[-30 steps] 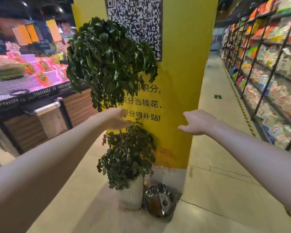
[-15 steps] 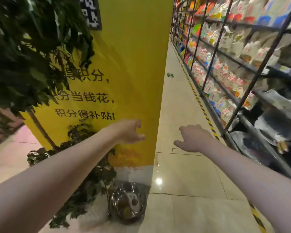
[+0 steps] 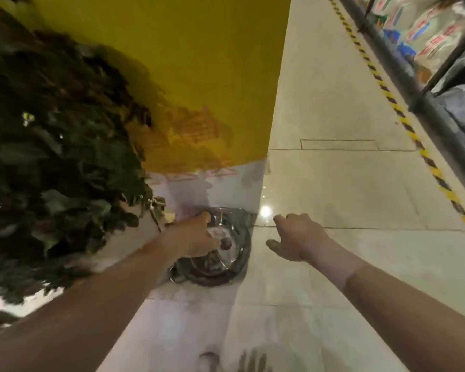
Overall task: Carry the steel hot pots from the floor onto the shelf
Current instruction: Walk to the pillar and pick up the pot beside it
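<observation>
Two bare hands reach down toward a round steel hot pot (image 3: 223, 251) standing on the floor (image 3: 333, 189) at the foot of a yellow pillar (image 3: 199, 63); the pot is shiny, with a broad curled rim and a mirror-like bowl that throws back blurred reflections. The left hand (image 3: 196, 238) lies over the pot's left side, fingers curled down toward the rim, but motion blur keeps me from telling whether they grip it; the right hand (image 3: 295, 241) hovers just right of the pot, apart from it, fingers loosely bent and parted, holding nothing. The pillar is smooth and matt, its lower band white with a smeared orange patch above it; no writing on it can be read. Dark, glossy leaves of a plant (image 3: 59, 157) crowd the left side, close beside the pot. The floor is pale polished tile with thin seams and one bright light reflection; a black-and-yellow striped line (image 3: 403, 116) runs along the dark metal frame of a shelf (image 3: 424, 103) at right, stacked with soft plastic packets (image 3: 427, 25) whose red and blue print is too blurred to read.
</observation>
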### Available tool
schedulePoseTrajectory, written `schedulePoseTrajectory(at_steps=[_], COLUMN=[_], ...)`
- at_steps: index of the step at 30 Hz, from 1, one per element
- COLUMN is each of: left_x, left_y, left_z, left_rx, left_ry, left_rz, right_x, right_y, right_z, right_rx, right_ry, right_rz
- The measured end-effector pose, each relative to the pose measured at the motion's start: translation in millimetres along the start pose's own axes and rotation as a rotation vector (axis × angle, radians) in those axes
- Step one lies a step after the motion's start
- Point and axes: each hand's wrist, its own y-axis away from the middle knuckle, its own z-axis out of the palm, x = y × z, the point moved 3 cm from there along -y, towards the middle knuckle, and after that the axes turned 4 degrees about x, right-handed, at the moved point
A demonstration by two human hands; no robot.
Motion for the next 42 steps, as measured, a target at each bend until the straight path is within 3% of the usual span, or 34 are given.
schedulePoseTrajectory(at_steps=[7,14,17,20,24,25,29,32,37,42], left_x=[-140,-217,-217,-210,-200,-198,-193,-190,-188,-182], left_y=[-145,-217,-212,-197,-187,-188,-194,-194,-197,-175], left_z=[199,309,320,315,314,315,321,329,336,306], left_rx=[0.084,0.189,0.192,0.171,0.091,0.062,0.001,0.054,0.134,0.217], left_ry=[0.145,0.101,-0.012,-0.101,-0.114,-0.12,0.034,0.106,0.215,0.252], left_rz=[-0.126,-0.294,-0.272,-0.223,-0.176,-0.184,-0.216,-0.261,-0.347,-0.289], right_x=[-24,-39,-44,-49,-46,-40,9,42,50,53], right_y=[-126,-201,-182,-153,-131,-132,-143,-145,-152,-133], right_z=[242,368,381,384,374,370,357,376,392,349], right_rx=[-0.072,-0.044,-0.045,-0.238,-0.461,-0.437,-0.023,-0.085,-0.068,-0.023], right_ry=[-0.037,-0.019,0.147,0.342,0.308,0.283,0.079,-0.112,-0.233,-0.302], right_rz=[-0.021,0.022,-0.027,0.003,-0.043,-0.043,0.181,0.372,0.309,0.236])
